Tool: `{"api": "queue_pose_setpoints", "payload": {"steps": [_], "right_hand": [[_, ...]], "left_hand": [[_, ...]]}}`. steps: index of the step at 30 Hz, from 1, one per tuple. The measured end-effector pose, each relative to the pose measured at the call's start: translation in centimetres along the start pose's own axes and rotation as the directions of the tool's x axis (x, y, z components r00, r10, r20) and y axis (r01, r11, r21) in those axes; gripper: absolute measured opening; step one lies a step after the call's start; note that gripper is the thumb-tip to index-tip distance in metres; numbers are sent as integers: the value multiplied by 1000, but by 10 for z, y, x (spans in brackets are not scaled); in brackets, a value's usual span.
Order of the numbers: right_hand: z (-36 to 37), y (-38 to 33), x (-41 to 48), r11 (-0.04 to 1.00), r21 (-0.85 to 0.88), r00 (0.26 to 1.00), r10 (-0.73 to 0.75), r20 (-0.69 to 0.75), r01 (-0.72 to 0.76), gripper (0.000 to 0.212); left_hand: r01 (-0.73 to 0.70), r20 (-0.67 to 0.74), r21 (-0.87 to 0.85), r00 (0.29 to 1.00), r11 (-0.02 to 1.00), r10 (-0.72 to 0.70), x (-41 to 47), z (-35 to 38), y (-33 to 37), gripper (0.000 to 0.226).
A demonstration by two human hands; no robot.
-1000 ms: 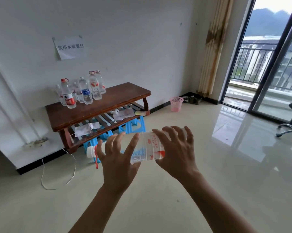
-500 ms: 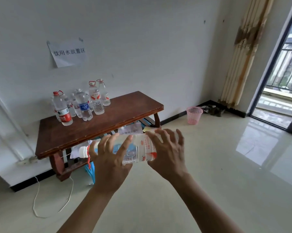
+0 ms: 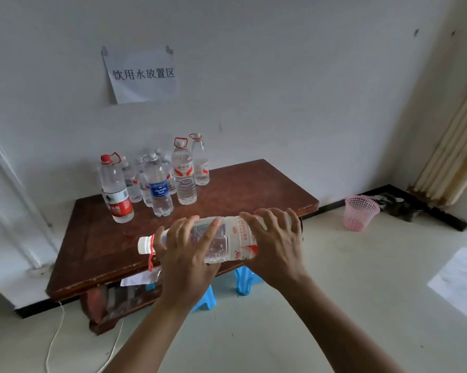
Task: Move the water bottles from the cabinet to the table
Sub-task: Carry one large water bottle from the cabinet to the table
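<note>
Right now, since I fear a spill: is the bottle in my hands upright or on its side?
On its side: the water bottle lies nearly level between the left hand and right hand, its white cap pointing left.

Of the person only the left hand and the right hand are seen, each with its forearm. Both hands are bare. The left forearm and the right forearm are bare too, slim, up to the near edge. The fingers are long, with short nails.

one head view looks forward and down, near the table.
</note>
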State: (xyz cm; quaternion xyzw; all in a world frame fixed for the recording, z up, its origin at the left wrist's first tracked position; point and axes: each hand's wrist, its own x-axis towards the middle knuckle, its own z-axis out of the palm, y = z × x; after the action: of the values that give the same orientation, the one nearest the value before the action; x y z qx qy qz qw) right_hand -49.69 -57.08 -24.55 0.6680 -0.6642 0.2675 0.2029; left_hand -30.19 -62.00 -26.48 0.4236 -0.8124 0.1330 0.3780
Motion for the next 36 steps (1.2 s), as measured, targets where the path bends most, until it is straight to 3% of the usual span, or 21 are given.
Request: {"api": "queue_pose_setpoints", "payload": {"steps": [8, 15, 19, 23, 24, 26, 28, 32, 36], "right_hand": [[113, 25, 121, 1000, 26, 997, -15, 77, 13, 92], [224, 74, 196, 996, 69, 988, -60, 140, 51, 74], [296, 132, 256, 994, 112, 993, -19, 115, 6, 73], [349, 187, 326, 982, 170, 993, 68, 101, -85, 72], [361, 197, 340, 980, 175, 993, 79, 92, -95, 73], [383, 215, 365, 973, 188, 988, 120, 97, -137, 75], [402, 226, 381, 963, 209, 982, 150, 118, -173, 76], [440, 235, 386, 955, 238, 975, 138, 175, -178, 78], [464, 225, 372, 938, 244, 947, 177, 269, -244, 81]], "left_hand": [[-8, 74, 13, 997, 1000, 7, 95, 101, -88, 79], [76, 201, 26, 976, 997, -80, 155, 210, -139, 92], [193, 284, 73, 937, 979, -206, 217, 289, -156, 117], [517, 290, 12, 817, 856, -498, 287, 348, -174, 134], [613, 300, -77, 766, 787, -568, 299, 358, -177, 139], [773, 406, -310, 634, 553, -658, 324, 378, -180, 145], [818, 494, -418, 570, 396, -656, 342, 398, -180, 145], [793, 436, -461, 593, 397, -677, 365, 437, -181, 147], [762, 353, -408, 639, 502, -683, 365, 464, -194, 140]]}}
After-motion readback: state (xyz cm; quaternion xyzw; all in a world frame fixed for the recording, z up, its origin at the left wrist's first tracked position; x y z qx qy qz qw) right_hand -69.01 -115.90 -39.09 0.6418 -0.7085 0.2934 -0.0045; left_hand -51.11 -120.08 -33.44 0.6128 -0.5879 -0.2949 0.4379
